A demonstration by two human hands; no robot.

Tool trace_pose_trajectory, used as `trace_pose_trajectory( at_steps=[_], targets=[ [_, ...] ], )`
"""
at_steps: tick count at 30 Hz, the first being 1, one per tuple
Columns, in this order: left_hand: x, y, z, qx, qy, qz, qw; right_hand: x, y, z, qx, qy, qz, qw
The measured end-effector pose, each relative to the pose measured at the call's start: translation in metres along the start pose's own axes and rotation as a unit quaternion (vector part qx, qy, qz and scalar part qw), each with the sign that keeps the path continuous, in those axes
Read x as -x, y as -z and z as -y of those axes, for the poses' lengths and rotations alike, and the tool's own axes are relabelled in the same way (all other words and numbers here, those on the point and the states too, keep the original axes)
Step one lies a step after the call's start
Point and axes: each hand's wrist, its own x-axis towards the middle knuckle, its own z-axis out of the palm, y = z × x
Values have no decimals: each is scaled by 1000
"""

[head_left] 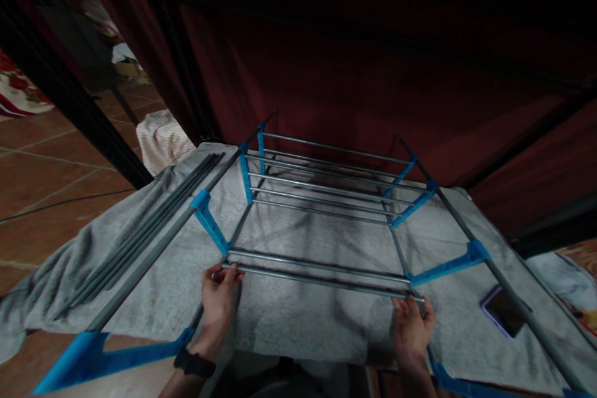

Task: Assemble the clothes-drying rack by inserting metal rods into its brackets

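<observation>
A thin grey metal rod (321, 282) spans the space between my hands. My left hand (220, 292), with a dark band on its wrist, pinches the rod's left end. The right end is held by the fingers of my right hand (411, 322). Just beyond it, another crossbar (317, 265) joins two blue plastic brackets of a rack frame made of grey tubes. The left blue bracket (211, 224) and the right blue bracket (450, 264) sit on the long side tubes. Farther back, several rods connect more blue brackets.
Several loose grey tubes (144, 230) lie on the grey blanket (298, 329) to the left. A phone (506, 311) rests on the right, partly behind a side tube. A dark red curtain (336, 87) hangs behind the frame. Tiled floor (56, 168) shows at left.
</observation>
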Motion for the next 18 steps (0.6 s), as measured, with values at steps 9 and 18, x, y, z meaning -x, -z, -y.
trace_pose_trajectory(
  at_steps=[9,18],
  targets=[
    [2,9,-5,-26,3,30,999,3,-6,-5,-2,-7,-21,1000],
    [-2,10,-3,-80,-26,43,996,9,-17,-4,-6,-9,-32,999]
  ],
)
